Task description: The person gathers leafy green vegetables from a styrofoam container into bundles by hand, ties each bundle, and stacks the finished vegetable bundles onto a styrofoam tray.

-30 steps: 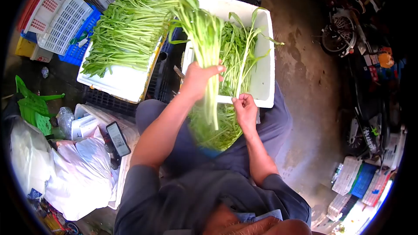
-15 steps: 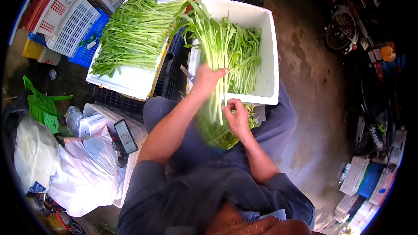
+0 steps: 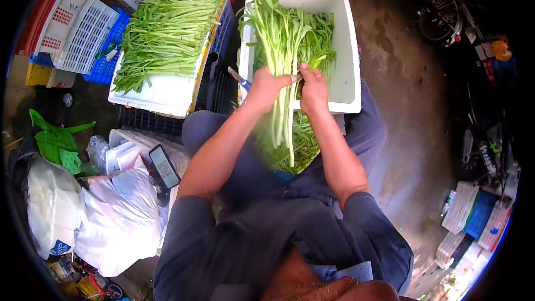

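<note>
In my left hand (image 3: 266, 90) is a bunch of long-stemmed leafy greens (image 3: 281, 39), its leaves pointing away from me and its pale stems hanging towards my lap. The fingers are closed around the stems. Close beside it, my right hand (image 3: 315, 90) is closed, pinching a leafy green stalk at the right side of the bunch. Both hands are over the near part of a white foam box (image 3: 346, 50), which has more greens (image 3: 320, 36) lying inside. Below the hands, loose greens (image 3: 298, 147) fill something between my legs; the held stems partly cover them.
Left of the box, rows of greens (image 3: 167, 33) lie on a white foam lid (image 3: 159, 97). A blue-handled tool (image 3: 239, 79) sticks up between the two. Plastic crates (image 3: 83, 28) stand at far left. A phone (image 3: 164, 166) rests by white bags (image 3: 120, 217). Bike parts (image 3: 440, 17) are at right.
My right hand has moved up from the lower stem ends to beside my left hand and now pinches a stalk there. My left hand keeps its hold on the bunch. The view has shifted slightly.
</note>
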Available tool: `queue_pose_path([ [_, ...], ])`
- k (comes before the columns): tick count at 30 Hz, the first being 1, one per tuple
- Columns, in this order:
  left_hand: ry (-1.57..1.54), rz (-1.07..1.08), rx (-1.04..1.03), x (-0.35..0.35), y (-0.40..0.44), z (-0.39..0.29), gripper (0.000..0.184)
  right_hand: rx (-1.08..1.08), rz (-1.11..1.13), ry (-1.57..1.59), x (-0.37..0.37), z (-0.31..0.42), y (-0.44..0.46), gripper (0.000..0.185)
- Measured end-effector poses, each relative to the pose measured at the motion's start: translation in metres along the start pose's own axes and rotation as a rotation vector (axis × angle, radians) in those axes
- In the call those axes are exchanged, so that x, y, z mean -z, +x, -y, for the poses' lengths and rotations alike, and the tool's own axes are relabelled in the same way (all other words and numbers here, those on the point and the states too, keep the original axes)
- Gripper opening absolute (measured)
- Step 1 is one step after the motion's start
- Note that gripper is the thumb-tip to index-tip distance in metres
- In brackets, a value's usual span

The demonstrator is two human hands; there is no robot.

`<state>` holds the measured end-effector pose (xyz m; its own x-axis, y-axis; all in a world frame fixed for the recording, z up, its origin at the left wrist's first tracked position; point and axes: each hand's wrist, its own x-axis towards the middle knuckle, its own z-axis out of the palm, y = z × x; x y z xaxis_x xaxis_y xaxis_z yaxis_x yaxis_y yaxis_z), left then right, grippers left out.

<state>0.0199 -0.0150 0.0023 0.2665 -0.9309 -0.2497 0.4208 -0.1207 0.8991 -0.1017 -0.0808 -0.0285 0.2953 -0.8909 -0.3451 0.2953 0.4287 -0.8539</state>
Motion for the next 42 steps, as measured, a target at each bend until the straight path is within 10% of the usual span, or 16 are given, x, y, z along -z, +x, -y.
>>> queue_pose_path([
  [10, -0.094, 0.002, 0.012, -0.001, 0.002, 0.007, 0.029, 0.532, -0.054, -0.743, 0.018, -0.014, -0.036, 0.028],
  [30, -0.201, -0.425, -0.270, 0.058, 0.030, -0.030, 0.025, 0.376, 0.451, -1.625, 0.158, -0.064, -0.124, 0.030],
  [36, -0.225, -0.325, -0.333, 0.064, 0.027, -0.023, 0.023, 0.215, 0.063, -1.202, 0.122, 0.002, -0.086, 0.021],
  [42, -0.127, -0.248, -0.151, 0.029, 0.020, -0.013, 0.029, 0.473, 0.261, -0.911, 0.027, 0.034, -0.085, 0.031],
])
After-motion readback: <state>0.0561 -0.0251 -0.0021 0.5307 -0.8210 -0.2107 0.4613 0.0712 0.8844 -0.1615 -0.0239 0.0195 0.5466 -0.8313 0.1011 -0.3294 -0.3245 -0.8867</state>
